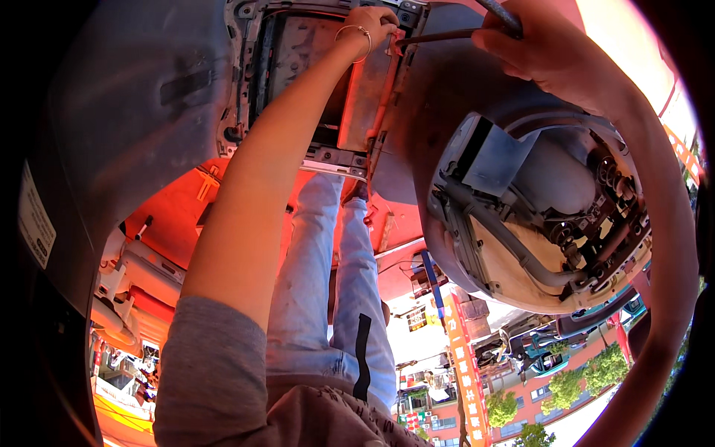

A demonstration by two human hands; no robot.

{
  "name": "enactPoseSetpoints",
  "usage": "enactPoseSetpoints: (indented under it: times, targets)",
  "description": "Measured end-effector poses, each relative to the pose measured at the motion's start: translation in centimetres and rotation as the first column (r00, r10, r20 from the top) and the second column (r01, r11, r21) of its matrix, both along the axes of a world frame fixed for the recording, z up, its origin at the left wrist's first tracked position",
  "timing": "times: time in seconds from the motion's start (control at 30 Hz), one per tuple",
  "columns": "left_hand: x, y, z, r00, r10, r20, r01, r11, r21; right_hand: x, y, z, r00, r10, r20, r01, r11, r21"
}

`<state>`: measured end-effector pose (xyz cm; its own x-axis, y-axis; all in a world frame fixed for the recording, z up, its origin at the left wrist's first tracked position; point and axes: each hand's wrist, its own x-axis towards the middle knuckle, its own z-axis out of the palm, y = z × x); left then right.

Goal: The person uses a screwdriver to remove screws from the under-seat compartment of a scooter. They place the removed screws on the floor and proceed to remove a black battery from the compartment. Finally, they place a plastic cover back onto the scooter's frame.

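My left hand, with a thin bracelet at the wrist, reaches up to the top edge of a rectangular frame opening in a grey vehicle body. Its fingers are closed at the opening's right edge, beside a small red piece; what they pinch is hidden. At the upper right, my right hand is wrapped round a dark cable-like strip. One stretch of the strip runs left toward my left hand, and another goes up out of view. Below my left hand, a long reddish panel lies along the opening.
To the right, a large rounded opening shows pipes, a coil spring and a grey tank-like part. A grey body panel fills the left. My jeans-clad legs stand over a red floor, with an orange banner beyond.
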<state>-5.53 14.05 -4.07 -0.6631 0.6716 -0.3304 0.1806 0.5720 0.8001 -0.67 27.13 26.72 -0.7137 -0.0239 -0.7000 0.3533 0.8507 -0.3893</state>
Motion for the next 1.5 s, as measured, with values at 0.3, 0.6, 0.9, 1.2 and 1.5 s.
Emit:
enactPoseSetpoints:
  times: [0.3, 0.6, 0.9, 1.2, 1.5]
  targets:
    - [-2.8, -2.1, 15.4, 0.772, 0.399, 0.495, -0.633, 0.554, 0.54, -1.4, 0.6, -0.4, 0.961, -0.246, 0.123, 0.236, 0.967, 0.094]
    - [-2.0, 1.9, 28.5, 0.69, -0.478, -0.544, 0.386, 0.878, -0.281, 1.2, 1.7, -6.0, 0.983, -0.052, -0.176, 0.01, 0.972, -0.234]
    - [-2.1, 1.9, 26.9, 0.705, -0.321, -0.632, 0.308, 0.942, -0.135, 1.1, 0.4, -5.3, 0.975, -0.162, -0.152, 0.128, 0.968, -0.215]
    - [6.8, 0.6, 26.7, 0.821, 0.017, -0.571, -0.145, 0.973, -0.18, 1.0, 2.5, -3.8, 0.845, 0.46, -0.273, -0.473, 0.881, 0.021]
    - [10.6, 1.9, 28.4, 0.933, 0.303, -0.192, -0.332, 0.932, -0.145, -0.6, 6.7, -1.3, 0.286, 0.681, -0.674, -0.64, 0.659, 0.395]
